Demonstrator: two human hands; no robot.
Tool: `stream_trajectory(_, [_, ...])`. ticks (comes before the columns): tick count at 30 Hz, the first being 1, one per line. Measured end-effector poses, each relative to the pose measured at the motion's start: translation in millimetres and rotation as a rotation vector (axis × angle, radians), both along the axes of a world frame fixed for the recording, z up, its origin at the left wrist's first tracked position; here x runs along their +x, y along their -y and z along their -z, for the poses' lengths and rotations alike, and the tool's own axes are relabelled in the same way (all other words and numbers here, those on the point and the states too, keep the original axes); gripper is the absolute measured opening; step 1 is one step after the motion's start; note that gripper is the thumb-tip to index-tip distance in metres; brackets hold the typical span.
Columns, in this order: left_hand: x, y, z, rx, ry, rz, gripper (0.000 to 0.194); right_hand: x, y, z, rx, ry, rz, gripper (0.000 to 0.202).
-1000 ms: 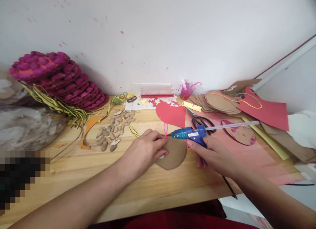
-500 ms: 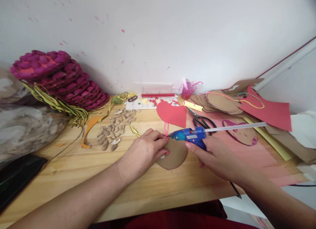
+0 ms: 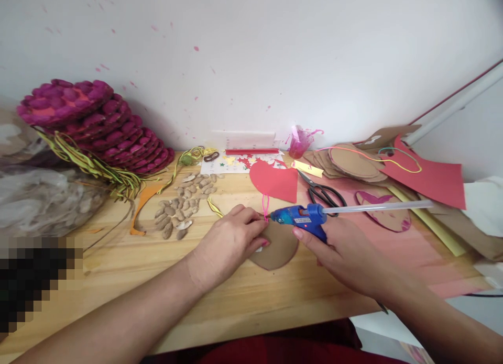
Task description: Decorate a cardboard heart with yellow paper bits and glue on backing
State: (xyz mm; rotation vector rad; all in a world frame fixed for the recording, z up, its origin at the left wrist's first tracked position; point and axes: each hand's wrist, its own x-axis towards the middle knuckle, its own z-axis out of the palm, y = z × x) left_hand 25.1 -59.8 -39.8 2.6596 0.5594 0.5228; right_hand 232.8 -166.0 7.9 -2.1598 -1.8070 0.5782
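Observation:
My right hand (image 3: 349, 251) is wrapped around the handle of a blue glue gun (image 3: 312, 220), and a long clear glue stick (image 3: 377, 208) juts from its back. The gun's nozzle meets the upper edge of a rounded cardboard piece (image 3: 279, 251), beside a pink string loop (image 3: 266, 202). With bent fingers, my left hand (image 3: 230, 241) grips that cardboard at its upper left, and its fingers cover part of it. Just behind lie a red paper heart shape (image 3: 275, 182) and black-handled scissors (image 3: 322, 192).
Peanut shells (image 3: 176, 214) lie left of my hands. Magenta shell-covered discs (image 3: 94, 123) are stacked at the back left with yellow-green strings (image 3: 102, 167). Cardboard ovals (image 3: 353, 162), red paper (image 3: 436, 178) and a magenta-stained cup (image 3: 301, 142) stand or lie toward the back right.
The back of the glue gun has tilted slightly, lowering the glue stick's far end. My left hand and the cardboard have stayed in place.

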Motion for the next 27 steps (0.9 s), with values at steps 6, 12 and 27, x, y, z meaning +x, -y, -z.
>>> stream_trajectory(6, [0, 1, 0.4, 0.003, 0.004, -0.005, 0.022, -3, 0, -3.1, 0.022, -0.011, -0.009, 0.040])
stream_trajectory(12, [1, 0, 1.1, -0.005, 0.005, -0.005, 0.021, -5, -1, -9.0, -0.011, 0.002, 0.001, 0.034])
stream_trajectory(27, [0, 1, 0.1, 0.002, -0.006, 0.001, 0.022, -4, -1, -14.7, -0.050, 0.050, 0.014, 0.036])
